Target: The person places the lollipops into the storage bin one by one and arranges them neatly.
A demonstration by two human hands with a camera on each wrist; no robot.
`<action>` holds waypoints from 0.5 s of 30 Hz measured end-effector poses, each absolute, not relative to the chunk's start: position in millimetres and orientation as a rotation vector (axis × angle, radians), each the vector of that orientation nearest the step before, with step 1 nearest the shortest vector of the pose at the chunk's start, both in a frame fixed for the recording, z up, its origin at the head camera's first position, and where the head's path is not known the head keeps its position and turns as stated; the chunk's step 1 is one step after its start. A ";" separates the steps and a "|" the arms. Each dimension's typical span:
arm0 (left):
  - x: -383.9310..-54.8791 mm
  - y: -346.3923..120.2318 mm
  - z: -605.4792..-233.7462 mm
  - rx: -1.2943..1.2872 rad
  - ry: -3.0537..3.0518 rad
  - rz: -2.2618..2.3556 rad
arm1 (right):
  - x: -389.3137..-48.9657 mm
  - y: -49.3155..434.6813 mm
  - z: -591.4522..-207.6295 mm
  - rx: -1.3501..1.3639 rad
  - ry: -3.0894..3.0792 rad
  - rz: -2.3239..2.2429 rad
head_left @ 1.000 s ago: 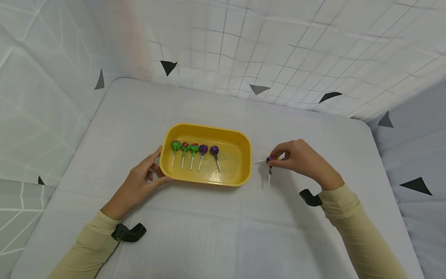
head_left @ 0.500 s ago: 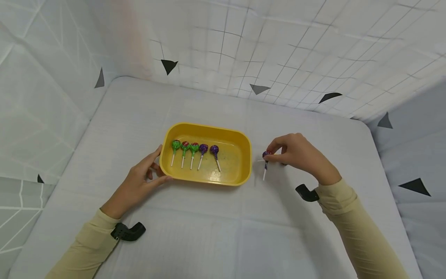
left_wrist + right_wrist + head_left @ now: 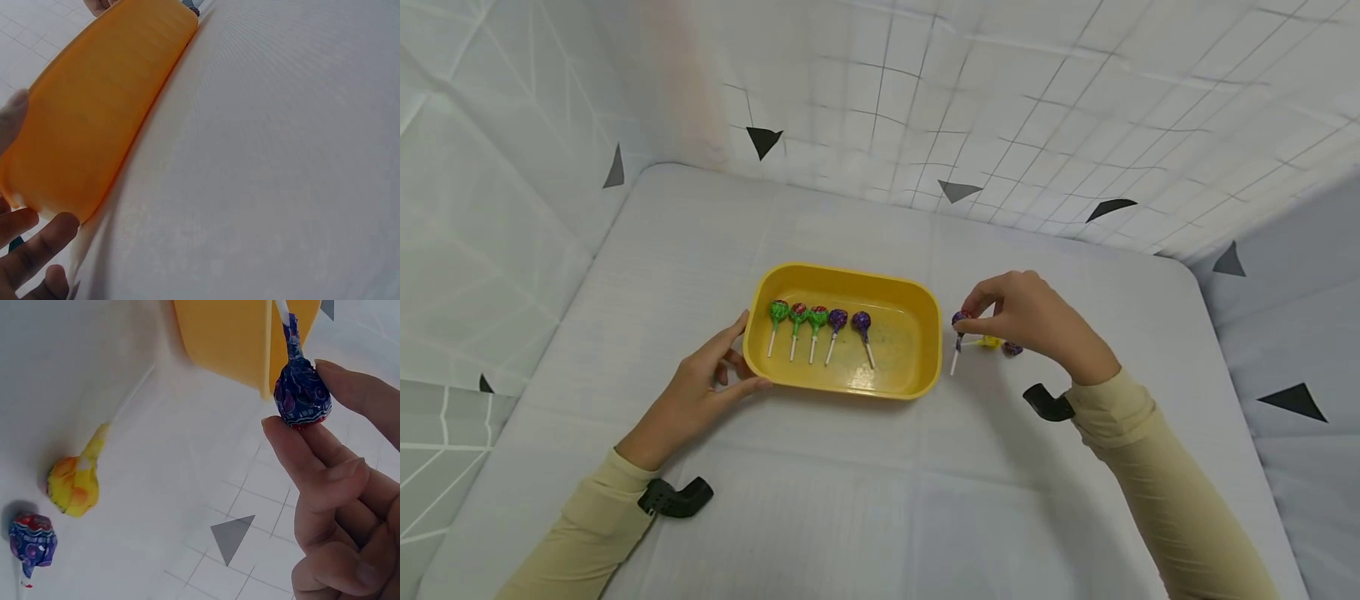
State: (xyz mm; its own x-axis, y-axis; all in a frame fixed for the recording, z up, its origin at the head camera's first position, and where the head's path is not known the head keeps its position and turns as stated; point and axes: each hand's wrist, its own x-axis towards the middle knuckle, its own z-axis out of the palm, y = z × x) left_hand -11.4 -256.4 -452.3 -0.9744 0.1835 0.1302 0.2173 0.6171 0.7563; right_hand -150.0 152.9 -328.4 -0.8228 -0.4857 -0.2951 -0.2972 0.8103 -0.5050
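My right hand [image 3: 1026,312] pinches a purple-wrapped lollipop [image 3: 302,394] by its candy head, between thumb and fingertips. Its white stick points down in the head view, just right of the yellow tray [image 3: 928,333]. The left hand [image 3: 700,390] holds the tray at its left end, thumb at the near corner and fingers on the end wall. Inside the tray lies a row of lollipops: three green ones, the middle one a green lollipop [image 3: 798,313], then a purple lollipop [image 3: 838,320] and another purple lollipop [image 3: 862,322] a little apart, tilted.
On the white table [image 3: 850,483], under and beside the right hand, lie a yellow lollipop [image 3: 76,484] and a purple lollipop [image 3: 32,540]. White sheet walls with dark triangles stand behind and at both sides.
The right hand has lifted the purple lollipop and moved left and away toward the tray, uncovering the yellow and purple lollipops on the table. The left hand and tray have stayed put.
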 end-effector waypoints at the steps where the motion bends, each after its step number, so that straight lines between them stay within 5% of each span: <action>1: -11.4 -256.4 -452.2 -0.346 -2.788 -1.310 | -150.6 150.6 -327.8 -0.590 2.583 -0.614; 15: -10.9 -256.4 -450.3 -0.342 -2.795 -1.333 | -157.8 124.7 -325.4 -0.673 2.615 -0.493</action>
